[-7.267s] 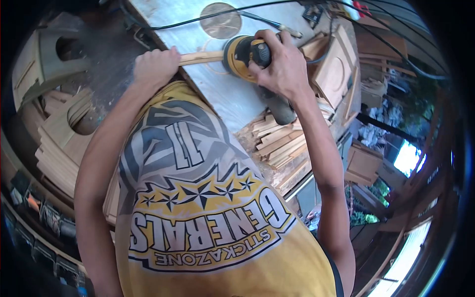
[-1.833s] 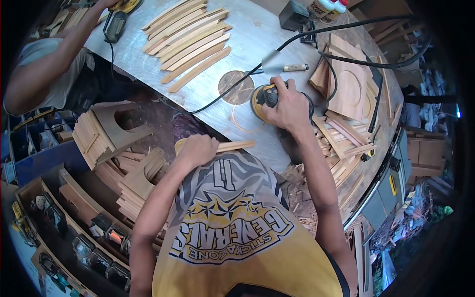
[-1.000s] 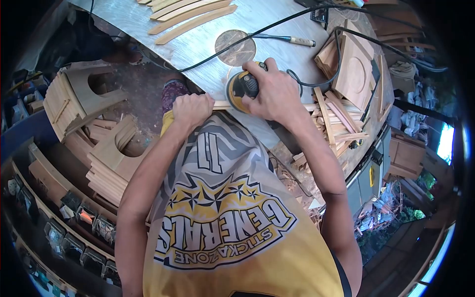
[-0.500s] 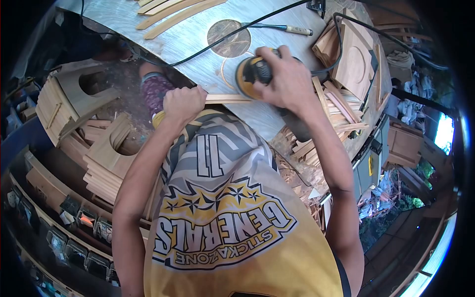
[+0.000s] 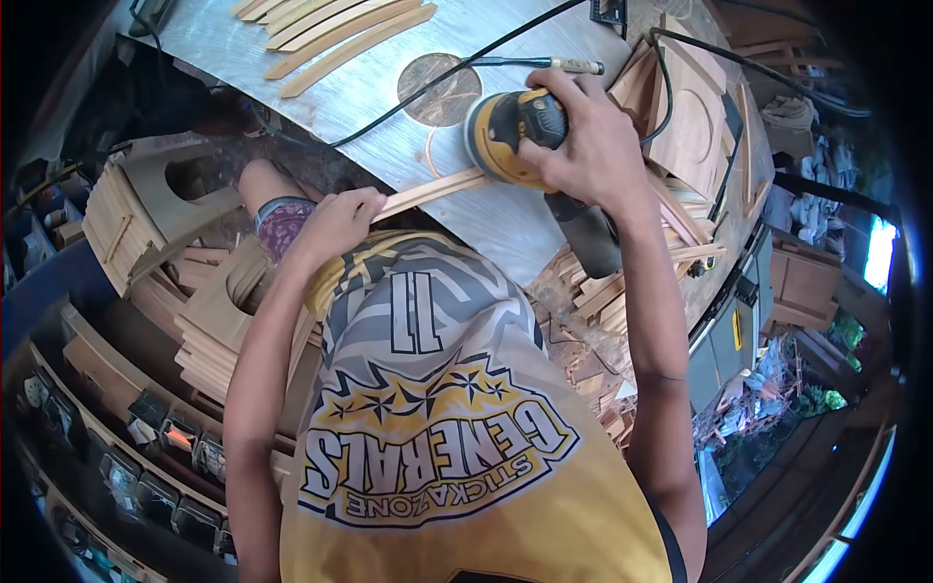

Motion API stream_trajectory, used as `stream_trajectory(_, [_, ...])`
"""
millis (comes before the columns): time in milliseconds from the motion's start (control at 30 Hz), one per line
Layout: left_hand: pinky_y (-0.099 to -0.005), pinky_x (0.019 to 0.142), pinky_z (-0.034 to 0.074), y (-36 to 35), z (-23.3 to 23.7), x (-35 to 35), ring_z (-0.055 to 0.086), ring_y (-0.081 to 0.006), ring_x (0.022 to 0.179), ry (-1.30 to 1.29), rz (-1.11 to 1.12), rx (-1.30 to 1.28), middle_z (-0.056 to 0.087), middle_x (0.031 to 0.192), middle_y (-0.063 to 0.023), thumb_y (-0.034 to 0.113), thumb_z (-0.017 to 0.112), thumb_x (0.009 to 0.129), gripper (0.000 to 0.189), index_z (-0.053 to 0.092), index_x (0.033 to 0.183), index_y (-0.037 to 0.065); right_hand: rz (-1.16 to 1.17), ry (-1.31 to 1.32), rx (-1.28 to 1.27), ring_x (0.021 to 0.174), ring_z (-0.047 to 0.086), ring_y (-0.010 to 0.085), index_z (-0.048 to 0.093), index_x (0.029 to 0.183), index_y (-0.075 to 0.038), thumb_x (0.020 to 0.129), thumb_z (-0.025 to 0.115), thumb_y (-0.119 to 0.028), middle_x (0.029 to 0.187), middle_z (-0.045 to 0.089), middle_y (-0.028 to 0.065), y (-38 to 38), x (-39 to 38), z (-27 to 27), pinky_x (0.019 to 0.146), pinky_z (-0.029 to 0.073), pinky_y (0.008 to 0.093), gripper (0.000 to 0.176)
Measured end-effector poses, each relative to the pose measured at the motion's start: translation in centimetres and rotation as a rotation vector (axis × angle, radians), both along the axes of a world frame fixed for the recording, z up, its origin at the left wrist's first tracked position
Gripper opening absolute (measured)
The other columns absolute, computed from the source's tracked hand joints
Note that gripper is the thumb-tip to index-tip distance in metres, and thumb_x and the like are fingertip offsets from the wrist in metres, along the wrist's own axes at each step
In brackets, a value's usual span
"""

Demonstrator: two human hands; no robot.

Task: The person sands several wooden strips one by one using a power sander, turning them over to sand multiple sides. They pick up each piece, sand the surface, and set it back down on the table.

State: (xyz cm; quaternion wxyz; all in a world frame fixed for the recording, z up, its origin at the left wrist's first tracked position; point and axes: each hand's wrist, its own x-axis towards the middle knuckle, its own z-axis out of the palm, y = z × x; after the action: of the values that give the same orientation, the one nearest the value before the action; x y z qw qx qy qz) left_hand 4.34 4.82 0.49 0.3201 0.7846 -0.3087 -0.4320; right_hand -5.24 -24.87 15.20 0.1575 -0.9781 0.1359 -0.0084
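My left hand (image 5: 336,225) is closed around the near end of a narrow wooden strip (image 5: 432,192), which slants up to the right over the table's edge. In my right hand (image 5: 590,136) is a yellow and black orbital sander (image 5: 515,136), gripped from above and tilted, with its round pad facing left. The strip's far end meets the lower side of the sander, where the tool hides it. A dark dust bag (image 5: 588,238) hangs below the sander.
On the grey tabletop (image 5: 360,107) are a round hole (image 5: 437,89), several curved wooden slats (image 5: 360,44) and a chisel-like tool (image 5: 544,64). A black cord (image 5: 398,105) crosses it. Stacked cut boards (image 5: 131,228) stand left; wood pieces (image 5: 695,126) lie right.
My left hand has moved left and down with the strip, which now slants more. The sander has shifted right and tilted, showing more of its side.
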Motion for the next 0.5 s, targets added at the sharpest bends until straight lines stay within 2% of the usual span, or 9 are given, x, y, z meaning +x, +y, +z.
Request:
stream_trajectory(67, [-0.0559, 0.075, 0.055, -0.5, -0.6, -1.5, 0.069, -0.0473, 0.077, -0.487, 0.1, 0.151, 0.069, 0.077, -0.0269, 0.034, 0.051, 0.105, 0.037, 0.071, 0.096, 0.004, 0.016, 0.091, 0.014, 0.094, 0.069, 0.043, 0.063, 0.126, -0.018, 0.07, 0.075, -0.03, 0.108, 0.064, 0.0197, 1.2, 0.5, -0.1, 0.085, 0.056, 0.0496, 0.058])
stream_trajectory(100, [-0.0559, 0.075, 0.055, -0.7, -1.4, -2.3, 0.069, -0.0473, 0.077, -0.482, 0.104, 0.152, 0.069, 0.077, -0.0269, 0.034, 0.051, 0.105, 0.037, 0.071, 0.096, 0.004, 0.05, 0.1, 0.017, 0.091, 0.069, 0.0433, 0.062, 0.127, -0.019, 0.07, 0.075, -0.031, 0.105, 0.063, 0.02, 1.7, 0.8, -0.6, 0.083, 0.056, 0.0499, 0.06])
stream_trajectory(167, [-0.0576, 0.066, 0.056, -1.3, -3.0, -3.1, 0.069, -0.045, 0.063, -0.68, 0.138, 0.162, 0.068, 0.068, -0.0237, 0.035, 0.049, 0.104, 0.04, 0.069, 0.084, 0.005, 0.089, 0.135, 0.008, 0.09, 0.069, 0.0435, 0.062, 0.128, -0.019, 0.071, 0.076, -0.031, 0.105, 0.063, 0.02, 2.6, 1.6, -1.4, 0.082, 0.056, 0.05, 0.061])
stream_trajectory(200, [-0.0576, 0.066, 0.056, -1.4, -3.4, -3.2, 0.069, -0.045, 0.063, -0.673, 0.145, 0.167, 0.068, 0.068, -0.0237, 0.035, 0.049, 0.104, 0.04, 0.069, 0.084, 0.005, 0.122, 0.169, 0.004, 0.089, 0.069, 0.0438, 0.061, 0.129, -0.019, 0.071, 0.076, -0.032, 0.104, 0.063, 0.02, 3.1, 1.8, -1.9, 0.082, 0.056, 0.0501, 0.061])
stream_trajectory(300, [-0.0552, 0.056, 0.056, -1.8, -4.3, -3.2, 0.068, -0.0405, 0.054, -0.814, 0.102, 0.042, 0.068, 0.062, -0.02, 0.031, 0.052, 0.102, 0.038, 0.067, 0.078, 0.006, 0.184, 0.199, -0.012, 0.087, 0.069, 0.0444, 0.061, 0.13, -0.02, 0.071, 0.08, -0.034, 0.105, 0.062, 0.0193, 4.8, 2.4, -2.2, 0.08, 0.057, 0.0511, 0.063])
stream_trajectory(500, [-0.0523, 0.052, 0.055, -1.6, -4.7, -3.4, 0.067, -0.0396, 0.051, -0.828, 0.109, -0.008, 0.067, 0.059, -0.0184, 0.03, 0.053, 0.102, 0.038, 0.066, 0.075, 0.006, 0.228, 0.232, -0.035, 0.085, 0.07, 0.0448, 0.06, 0.13, -0.022, 0.071, 0.083, -0.034, 0.107, 0.061, 0.0197, 5.5, 2.0, -2.4, 0.078, 0.058, 0.0524, 0.065])
